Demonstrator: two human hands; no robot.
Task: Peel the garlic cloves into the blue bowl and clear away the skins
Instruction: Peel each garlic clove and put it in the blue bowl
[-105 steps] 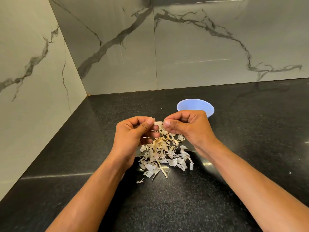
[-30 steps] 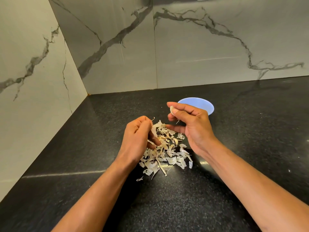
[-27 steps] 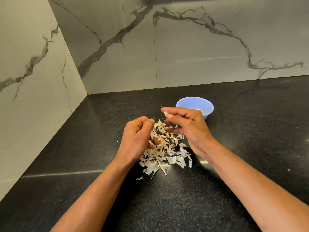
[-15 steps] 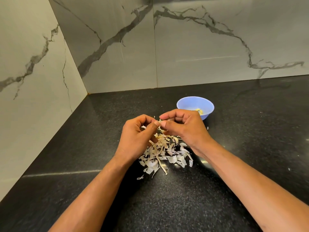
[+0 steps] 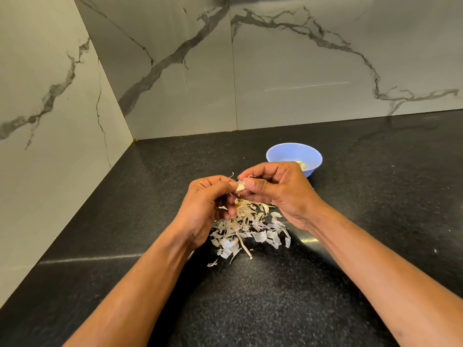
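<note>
A small white garlic clove (image 5: 240, 187) is pinched between the fingertips of my left hand (image 5: 204, 209) and my right hand (image 5: 276, 192), held above the counter. Thin strips of skin stick out from it. Below my hands lies a loose pile of dry garlic skins (image 5: 246, 230) on the black counter. The blue bowl (image 5: 294, 156) stands just behind my right hand, with a bit of peeled garlic (image 5: 302, 165) showing inside; my hand hides part of its front.
The black speckled counter (image 5: 375, 196) runs into a corner of grey marble walls (image 5: 175, 71) at the back and left. A few stray skin flakes (image 5: 212, 264) lie in front of the pile.
My right hand came back from the blue bowl and met my left hand over the pile. Both hands now pinch a clove together.
</note>
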